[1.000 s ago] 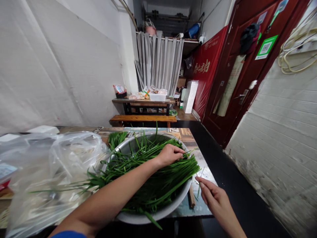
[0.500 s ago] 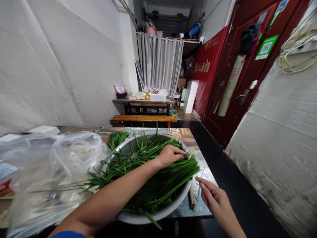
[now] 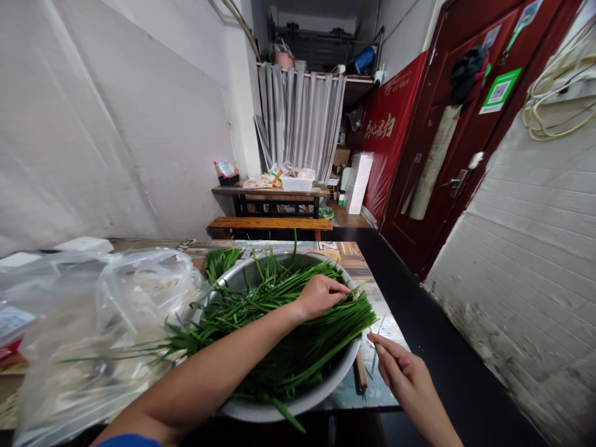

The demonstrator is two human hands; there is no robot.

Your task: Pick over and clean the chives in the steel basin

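A wide metal basin (image 3: 342, 379) stands on the table, heaped with long green chives (image 3: 298, 347). My left hand (image 3: 323, 295) reaches across the heap, thumb and fingers pinched on the chives near their cut ends at the basin's right rim. Just outside that rim, my right hand (image 3: 403, 366) is closed in a pinch on what looks like a thin skewer, whose short visible tip points toward the chive ends. A bundle of thin wooden skewers (image 3: 361, 374) lies on the table between the basin and my right hand.
A clear plastic bag (image 3: 139, 298) spreads over the table's left side. Behind the basin lies another chive bunch (image 3: 221, 264). Farther off are a wooden bench (image 3: 270, 223) and a second table holding a white tub (image 3: 298, 182). A red door (image 3: 435, 161) is at right.
My left hand has shifted very slightly to the right at the chive ends. My right hand stays in nearly the same place.
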